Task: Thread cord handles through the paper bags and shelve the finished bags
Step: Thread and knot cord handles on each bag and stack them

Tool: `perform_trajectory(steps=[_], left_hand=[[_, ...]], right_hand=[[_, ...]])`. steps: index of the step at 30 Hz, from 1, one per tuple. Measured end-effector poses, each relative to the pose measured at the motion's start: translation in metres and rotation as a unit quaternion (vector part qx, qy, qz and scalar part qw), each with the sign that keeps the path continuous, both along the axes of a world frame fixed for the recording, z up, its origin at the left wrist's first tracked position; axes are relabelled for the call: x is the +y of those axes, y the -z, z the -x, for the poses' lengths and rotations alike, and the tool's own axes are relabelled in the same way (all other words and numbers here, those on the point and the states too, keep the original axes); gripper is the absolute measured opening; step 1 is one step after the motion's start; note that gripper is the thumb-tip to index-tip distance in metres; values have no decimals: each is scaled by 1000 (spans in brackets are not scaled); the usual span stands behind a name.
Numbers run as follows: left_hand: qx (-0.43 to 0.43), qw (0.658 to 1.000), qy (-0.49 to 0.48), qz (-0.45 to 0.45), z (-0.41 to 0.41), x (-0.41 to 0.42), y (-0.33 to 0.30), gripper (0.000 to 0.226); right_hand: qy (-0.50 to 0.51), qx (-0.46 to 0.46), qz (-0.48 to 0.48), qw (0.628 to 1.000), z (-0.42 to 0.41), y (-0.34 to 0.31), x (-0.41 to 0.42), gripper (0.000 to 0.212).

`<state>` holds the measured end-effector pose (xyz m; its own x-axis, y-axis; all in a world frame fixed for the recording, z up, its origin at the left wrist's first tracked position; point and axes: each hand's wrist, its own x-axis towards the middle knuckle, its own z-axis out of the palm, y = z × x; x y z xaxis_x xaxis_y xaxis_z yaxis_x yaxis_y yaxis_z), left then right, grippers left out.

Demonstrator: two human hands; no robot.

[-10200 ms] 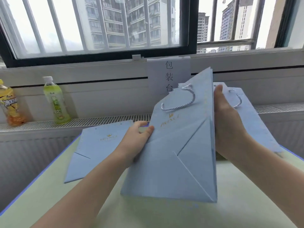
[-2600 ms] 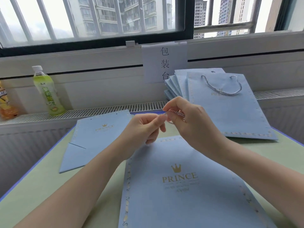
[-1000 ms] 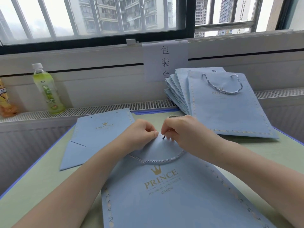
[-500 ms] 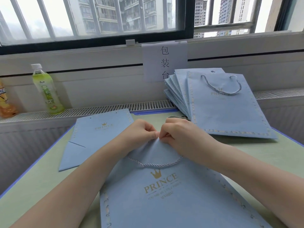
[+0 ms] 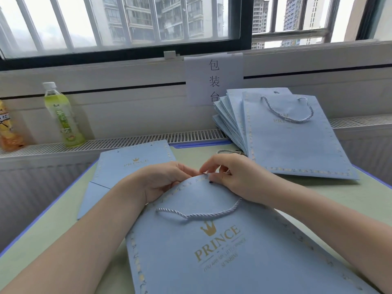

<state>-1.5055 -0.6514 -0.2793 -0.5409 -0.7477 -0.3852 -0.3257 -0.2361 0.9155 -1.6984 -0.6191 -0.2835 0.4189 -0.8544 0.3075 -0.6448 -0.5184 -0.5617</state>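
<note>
A light blue paper bag [image 5: 222, 257] with a gold PRINCE crown print lies flat in front of me. A silver twisted cord handle [image 5: 197, 214] loops across its upper part. My left hand [image 5: 163, 181] grips the bag's top edge on the left, fingers curled. My right hand [image 5: 235, 177] pinches the same edge beside a small punched hole [image 5: 210, 182]; the cord runs under its palm. The cord's ends are hidden.
A fanned stack of blue bags [image 5: 284, 136], the top one with a cord handle, leans at the back right. A flat bag without a cord [image 5: 127, 168] lies at the left. A green bottle [image 5: 63, 117] and an orange bottle [image 5: 8, 128] stand on the grille ledge. A loose cord [image 5: 230, 152] lies behind my right hand.
Since a second ago the cord loop has slid lower on the bag. My right thumb and fingers have lifted a little, and the punched hole now shows at the top edge.
</note>
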Motion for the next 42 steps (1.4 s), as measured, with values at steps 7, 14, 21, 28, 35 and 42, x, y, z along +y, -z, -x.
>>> perform_trajectory(steps=[7,14,21,28,35,42], left_hand=[[15,1000,-22,-4,4,1,3,25],[-17,991,-105,80,7,4,-3,13],[-128,976,-63,163,11,7,-3,43],[-158,977,-22,142,8,11,-11,34],[6,995,-72,73,-9,15,-19,32],[277,954,116,23,-30,6,-19,58]], right_hand=[[-12,-19,29,999,-4,-3,5,18],[-73,-180,-123,973,-7,-10,16,12],[2,-535,-48,844,11,-36,5,25],[54,-551,74,830,19,-43,5,23],[72,-498,260,824,18,-54,17,24],[179,-475,295,809,34,-53,4,30]])
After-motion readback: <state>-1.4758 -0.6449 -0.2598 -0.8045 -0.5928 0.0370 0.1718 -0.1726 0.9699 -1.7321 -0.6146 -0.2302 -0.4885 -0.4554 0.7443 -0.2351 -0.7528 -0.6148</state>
